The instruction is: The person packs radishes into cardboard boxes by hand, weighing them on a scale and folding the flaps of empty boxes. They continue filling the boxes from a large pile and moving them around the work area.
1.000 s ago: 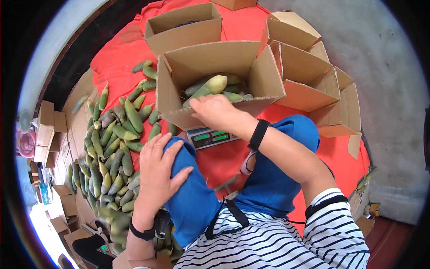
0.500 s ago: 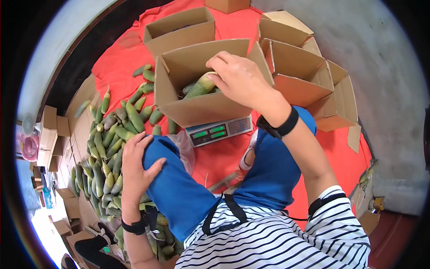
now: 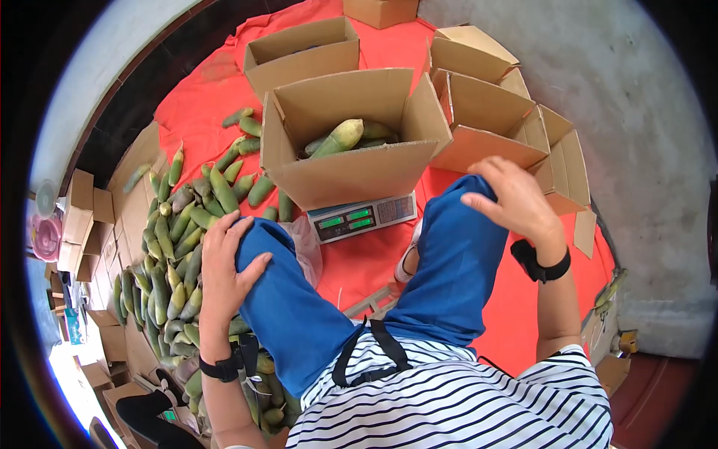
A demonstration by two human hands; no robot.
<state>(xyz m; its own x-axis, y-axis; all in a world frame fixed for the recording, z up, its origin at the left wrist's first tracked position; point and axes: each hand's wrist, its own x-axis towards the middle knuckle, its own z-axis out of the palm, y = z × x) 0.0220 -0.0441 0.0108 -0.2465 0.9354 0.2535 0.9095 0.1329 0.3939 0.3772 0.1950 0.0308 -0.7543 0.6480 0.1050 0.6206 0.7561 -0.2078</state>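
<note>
My left hand (image 3: 226, 258) lies on my left knee, fingers and thumb spread, holding nothing. My right hand (image 3: 516, 200) is at my right knee, its fingers loosely apart and nothing in them. Between and beyond my knees a cardboard box (image 3: 351, 179) sits on a digital scale (image 3: 362, 222) with lit green displays. Inside the box, a thick green radish (image 3: 340, 138) with a pale end slants upward over several others that are partly hidden.
A large heap of green radishes (image 3: 172, 239) covers the floor at my left. More cardboard boxes stand behind (image 3: 303, 63) and to the right (image 3: 490, 112) on the red cloth (image 3: 202, 82). A clear plastic bag (image 3: 308, 254) lies beside my left knee. Part of another person's dark-clothed leg (image 3: 142, 411) shows at lower left.
My right hand has let go of the pale-ended radish in the box and drawn back to my right knee. My left hand stays on the left knee.
</note>
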